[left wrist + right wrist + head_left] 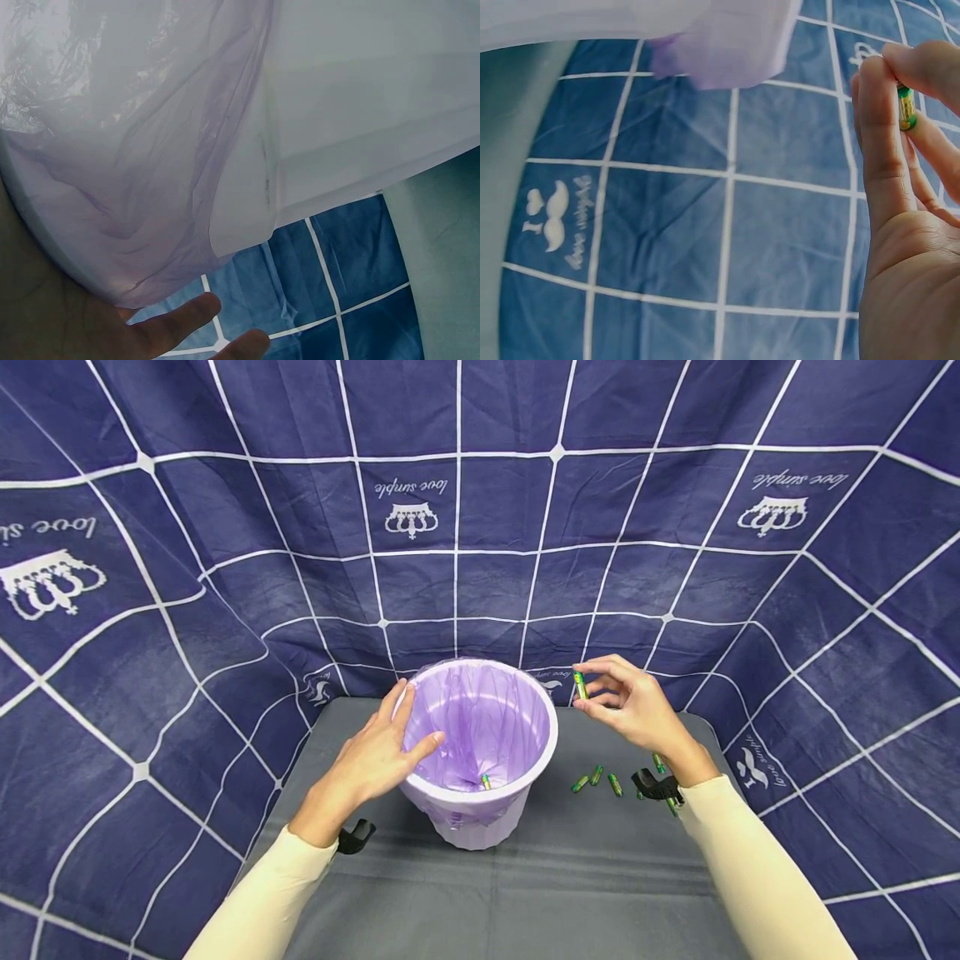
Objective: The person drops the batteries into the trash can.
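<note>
A purple waste bin [480, 827] lined with a thin purple plastic bag [457, 718] stands on the grey table. One green battery [486, 782] lies inside it on the liner. My left hand [371, 756] rests at the bin's left rim, fingers spread along the outside and thumb over the opening. Between thumb and fingertips, my right hand [637, 702] pinches a small green-and-yellow battery [580, 685], held upright in the air to the right of the bin. The right wrist view shows the lower end of this battery [907, 112]; the fingers hide the rest.
Several loose batteries [615, 784] lie on the grey table [600, 877] right of the bin, some partly hidden under the right wrist. A blue cloth [487, 585] with white grid lines hangs behind and at both sides. Black wrist mounts [356, 837] sit on both arms.
</note>
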Demonstrator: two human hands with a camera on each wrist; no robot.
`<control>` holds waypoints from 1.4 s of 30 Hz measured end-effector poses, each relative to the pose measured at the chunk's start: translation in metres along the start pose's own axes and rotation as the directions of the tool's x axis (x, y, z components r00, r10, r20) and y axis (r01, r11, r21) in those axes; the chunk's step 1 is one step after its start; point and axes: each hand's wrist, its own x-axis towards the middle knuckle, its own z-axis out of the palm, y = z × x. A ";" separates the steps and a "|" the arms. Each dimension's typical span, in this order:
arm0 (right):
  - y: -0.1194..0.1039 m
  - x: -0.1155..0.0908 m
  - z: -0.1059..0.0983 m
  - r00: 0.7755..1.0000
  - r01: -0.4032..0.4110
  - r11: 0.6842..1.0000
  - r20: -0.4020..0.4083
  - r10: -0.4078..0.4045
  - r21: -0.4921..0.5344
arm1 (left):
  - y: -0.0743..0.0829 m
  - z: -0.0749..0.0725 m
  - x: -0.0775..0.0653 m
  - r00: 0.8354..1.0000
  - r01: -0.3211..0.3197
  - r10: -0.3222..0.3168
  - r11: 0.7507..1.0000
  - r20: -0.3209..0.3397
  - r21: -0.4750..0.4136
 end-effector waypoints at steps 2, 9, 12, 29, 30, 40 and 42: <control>-0.005 0.007 0.002 1.000 0.009 1.000 0.007 -0.009 -0.009 | 0.000 0.000 0.000 1.000 0.001 -0.001 1.000 -0.003 -0.005; -0.019 0.035 0.013 0.997 0.021 0.997 0.071 -0.016 -0.068 | -0.001 0.001 -0.001 1.000 -0.002 0.002 1.000 -0.010 -0.002; -0.023 0.046 0.021 0.996 0.032 0.994 0.091 -0.022 -0.105 | 0.000 0.001 -0.002 1.000 0.002 -0.002 1.000 -0.011 0.003; -0.041 0.095 0.064 0.992 -0.022 0.962 0.111 0.053 -0.271 | 0.000 0.002 0.001 0.997 -0.043 0.046 0.998 -0.056 0.055; -0.042 0.097 0.066 0.992 -0.027 0.962 0.113 0.060 -0.272 | 0.000 0.002 0.001 0.997 -0.042 0.046 0.997 -0.054 0.057; -0.049 0.109 0.083 0.984 -0.051 0.948 0.148 0.102 -0.313 | 0.002 0.001 -0.001 0.999 -0.025 0.027 0.998 -0.034 0.062; -0.048 0.111 0.085 0.984 -0.042 0.949 0.154 0.094 -0.311 | 0.002 0.001 -0.001 0.999 -0.024 0.026 0.998 -0.035 0.064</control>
